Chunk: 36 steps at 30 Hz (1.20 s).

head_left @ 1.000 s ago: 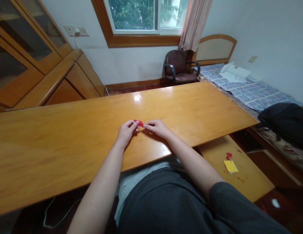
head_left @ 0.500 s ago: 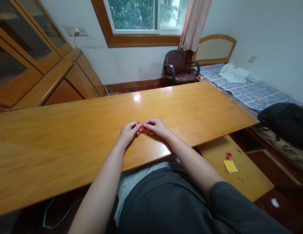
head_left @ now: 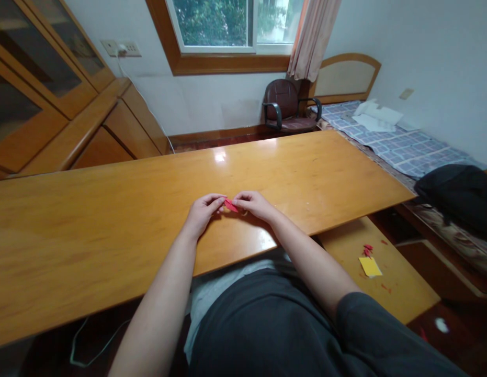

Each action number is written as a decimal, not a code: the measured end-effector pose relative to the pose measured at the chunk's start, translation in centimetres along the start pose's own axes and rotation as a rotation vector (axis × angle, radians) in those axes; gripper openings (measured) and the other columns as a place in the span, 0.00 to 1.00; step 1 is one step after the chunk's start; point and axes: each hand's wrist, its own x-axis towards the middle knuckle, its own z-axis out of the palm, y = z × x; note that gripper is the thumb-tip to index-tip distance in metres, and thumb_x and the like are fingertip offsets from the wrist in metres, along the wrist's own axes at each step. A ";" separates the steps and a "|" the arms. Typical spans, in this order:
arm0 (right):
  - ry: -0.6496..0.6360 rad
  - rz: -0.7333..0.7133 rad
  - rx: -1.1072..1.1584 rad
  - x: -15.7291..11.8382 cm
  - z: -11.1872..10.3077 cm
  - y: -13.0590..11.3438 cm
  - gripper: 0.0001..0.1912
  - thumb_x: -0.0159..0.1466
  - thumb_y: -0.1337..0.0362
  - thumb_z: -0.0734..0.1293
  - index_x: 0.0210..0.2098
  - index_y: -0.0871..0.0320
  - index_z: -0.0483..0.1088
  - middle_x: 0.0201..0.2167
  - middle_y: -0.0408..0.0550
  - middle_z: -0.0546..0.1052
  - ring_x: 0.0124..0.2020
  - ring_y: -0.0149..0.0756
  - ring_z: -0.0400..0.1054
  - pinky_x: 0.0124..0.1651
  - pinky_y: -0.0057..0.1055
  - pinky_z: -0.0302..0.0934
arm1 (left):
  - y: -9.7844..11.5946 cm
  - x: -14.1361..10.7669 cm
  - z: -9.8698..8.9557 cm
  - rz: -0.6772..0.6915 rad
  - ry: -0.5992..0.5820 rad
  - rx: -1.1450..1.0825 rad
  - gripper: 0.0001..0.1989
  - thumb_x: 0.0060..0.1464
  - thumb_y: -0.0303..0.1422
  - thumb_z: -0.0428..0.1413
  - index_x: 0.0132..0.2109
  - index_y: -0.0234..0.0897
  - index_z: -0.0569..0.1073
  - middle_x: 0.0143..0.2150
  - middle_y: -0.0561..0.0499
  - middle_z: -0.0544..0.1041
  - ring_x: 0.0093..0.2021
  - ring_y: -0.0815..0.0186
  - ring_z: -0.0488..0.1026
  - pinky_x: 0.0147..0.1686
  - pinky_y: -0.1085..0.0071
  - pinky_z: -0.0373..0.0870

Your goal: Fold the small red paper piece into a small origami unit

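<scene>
A small folded red piece [head_left: 230,204], which looks like paper, is pinched between my two hands just above the wooden table [head_left: 110,225]. My left hand [head_left: 204,212] grips its left end with thumb and fingers. At its right end, my right hand [head_left: 251,203] holds it between thumb and fingertips. The fingers hide part of both ends. The red piece slants down to the right.
On a lower board [head_left: 404,293] to the right lie a yellow square [head_left: 371,267], red folded pieces [head_left: 367,250] and orange-red scraps. Beyond the table stand a brown chair [head_left: 284,107] and a bed with a black bag [head_left: 457,196]. A cabinet [head_left: 86,125] is at left.
My left hand has shifted slightly left and its wrist has turned. More of the red piece now shows between the hands. My right hand has barely moved.
</scene>
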 end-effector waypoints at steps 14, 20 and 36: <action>0.009 -0.052 -0.125 0.0 0.2 0.0 0.15 0.60 0.54 0.68 0.34 0.62 0.71 0.27 0.43 0.73 0.27 0.28 0.64 0.30 0.24 0.59 | 0.1 -0.1 0.2 -0.003 -0.014 0.003 0.18 0.43 0.44 0.69 0.35 0.34 0.77 0.25 0.52 0.76 0.24 0.72 0.69 0.23 0.77 0.63; 0.016 -0.029 -0.148 0.1 0.5 0.0 0.18 0.61 0.51 0.67 0.36 0.62 0.73 0.26 0.43 0.72 0.26 0.28 0.63 0.27 0.23 0.57 | 0.2 -0.2 0.3 -0.003 -0.016 0.029 0.17 0.44 0.43 0.68 0.35 0.34 0.77 0.25 0.52 0.77 0.24 0.71 0.70 0.25 0.77 0.65; -0.001 -0.039 -0.084 0.0 0.1 0.2 0.17 0.60 0.52 0.67 0.34 0.62 0.72 0.25 0.41 0.70 0.26 0.27 0.61 0.28 0.24 0.55 | 0.1 -0.2 0.2 -0.022 -0.056 -0.019 0.17 0.43 0.41 0.69 0.38 0.35 0.79 0.30 0.49 0.79 0.28 0.68 0.74 0.29 0.73 0.69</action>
